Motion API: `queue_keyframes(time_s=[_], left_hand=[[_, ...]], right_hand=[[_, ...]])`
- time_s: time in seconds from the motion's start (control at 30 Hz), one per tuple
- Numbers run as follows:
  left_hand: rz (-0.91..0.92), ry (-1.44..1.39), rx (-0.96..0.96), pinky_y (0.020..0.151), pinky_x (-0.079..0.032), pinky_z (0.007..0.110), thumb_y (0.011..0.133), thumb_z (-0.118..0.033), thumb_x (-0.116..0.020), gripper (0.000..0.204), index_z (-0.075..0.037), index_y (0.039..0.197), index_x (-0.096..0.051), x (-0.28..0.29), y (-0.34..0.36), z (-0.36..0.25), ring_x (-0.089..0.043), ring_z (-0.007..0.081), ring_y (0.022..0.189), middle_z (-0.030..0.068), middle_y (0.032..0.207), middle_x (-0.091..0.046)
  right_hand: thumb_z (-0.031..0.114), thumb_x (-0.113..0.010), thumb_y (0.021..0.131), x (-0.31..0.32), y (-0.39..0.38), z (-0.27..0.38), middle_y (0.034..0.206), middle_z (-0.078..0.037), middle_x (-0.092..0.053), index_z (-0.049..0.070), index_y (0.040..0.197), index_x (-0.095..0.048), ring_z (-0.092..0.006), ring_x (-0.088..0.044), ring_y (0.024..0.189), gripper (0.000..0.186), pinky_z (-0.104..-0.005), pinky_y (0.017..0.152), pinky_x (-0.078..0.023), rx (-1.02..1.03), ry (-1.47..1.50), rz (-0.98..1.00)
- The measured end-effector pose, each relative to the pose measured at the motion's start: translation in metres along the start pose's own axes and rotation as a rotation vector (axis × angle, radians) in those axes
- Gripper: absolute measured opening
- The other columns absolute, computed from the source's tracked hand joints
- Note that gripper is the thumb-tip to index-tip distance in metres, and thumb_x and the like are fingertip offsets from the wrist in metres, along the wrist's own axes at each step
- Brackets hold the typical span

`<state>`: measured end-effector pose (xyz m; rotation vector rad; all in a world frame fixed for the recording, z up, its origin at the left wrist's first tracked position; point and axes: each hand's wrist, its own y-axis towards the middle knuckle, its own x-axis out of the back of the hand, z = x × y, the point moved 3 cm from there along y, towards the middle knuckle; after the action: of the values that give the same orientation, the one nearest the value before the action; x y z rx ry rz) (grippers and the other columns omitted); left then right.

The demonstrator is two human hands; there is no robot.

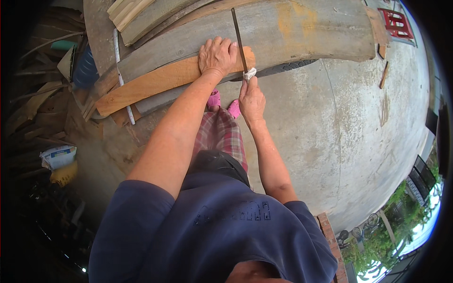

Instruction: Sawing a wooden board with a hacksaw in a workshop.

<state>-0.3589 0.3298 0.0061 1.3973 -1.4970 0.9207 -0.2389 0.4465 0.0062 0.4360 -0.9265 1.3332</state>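
A long orange-brown wooden board (155, 84) lies slantwise on top of a wide grey plank. Across its right end rests a narrow, dark metal blade (239, 37), its tip pointing away from me; I cannot make out teeth on it. White wrapping (250, 73) covers the blade's near end, and my right hand (252, 100) is closed around the grip just below it. My left hand (218, 56) bears down on the board a little left of the blade, fingers bent over its far edge.
The thick grey plank (325, 33) with a yellow stain spans the far side. More planks (130, 14) are stacked at far left, beside a white strip (118, 61). Scrap wood and a sack (59, 157) lie left. A red plastic chair (398, 24) is far right. Pink shoes (234, 109) show below.
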Motion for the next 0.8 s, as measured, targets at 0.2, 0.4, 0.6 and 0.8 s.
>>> queue_keyframes(time_s=[0.2,0.4,0.6,0.8], left_hand=[[-0.046,-0.005,-0.005,0.081,-0.043,0.044,0.091,-0.039,-0.052,0.031,-0.011,0.086,-0.066,0.002,0.000,0.004,-0.055,0.0284,0.091,0.0087,0.092,-0.059],[-0.010,0.015,0.030,0.084,-0.044,0.044,0.091,-0.040,-0.051,0.034,-0.011,0.087,-0.067,-0.002,0.000,0.001,-0.056,0.0284,0.096,0.0097,0.096,-0.062],[-0.019,0.009,0.055,0.085,-0.044,0.044,0.090,-0.040,-0.051,0.033,-0.011,0.089,-0.066,-0.001,-0.005,0.004,-0.057,0.0284,0.097,0.0098,0.097,-0.063],[-0.082,-0.003,0.024,0.083,-0.043,0.044,0.090,-0.040,-0.052,0.033,-0.011,0.081,-0.063,-0.003,-0.001,0.003,-0.056,0.0285,0.092,0.0085,0.090,-0.060]], right_hand=[[0.021,-0.049,0.097,0.002,-0.053,-0.026,0.079,-0.027,-0.062,0.002,0.095,-0.047,-0.0475,-0.061,0.071,0.019,-0.0550,0.061,-0.047,-0.047,0.045,0.032],[0.020,-0.050,0.096,-0.002,-0.008,-0.003,0.077,-0.027,-0.062,0.002,0.098,-0.047,-0.0484,-0.061,0.070,0.018,-0.0562,0.060,-0.046,0.024,0.004,-0.024],[0.020,-0.050,0.097,0.006,-0.060,-0.034,0.077,-0.027,-0.062,0.002,0.097,-0.046,-0.0479,-0.061,0.070,0.019,-0.0560,0.059,-0.046,-0.029,-0.032,0.063],[0.020,-0.050,0.096,0.009,-0.004,0.003,0.078,-0.025,-0.063,0.003,0.094,-0.046,-0.0469,-0.062,0.071,0.018,-0.0563,0.061,-0.047,0.070,-0.036,-0.043]])
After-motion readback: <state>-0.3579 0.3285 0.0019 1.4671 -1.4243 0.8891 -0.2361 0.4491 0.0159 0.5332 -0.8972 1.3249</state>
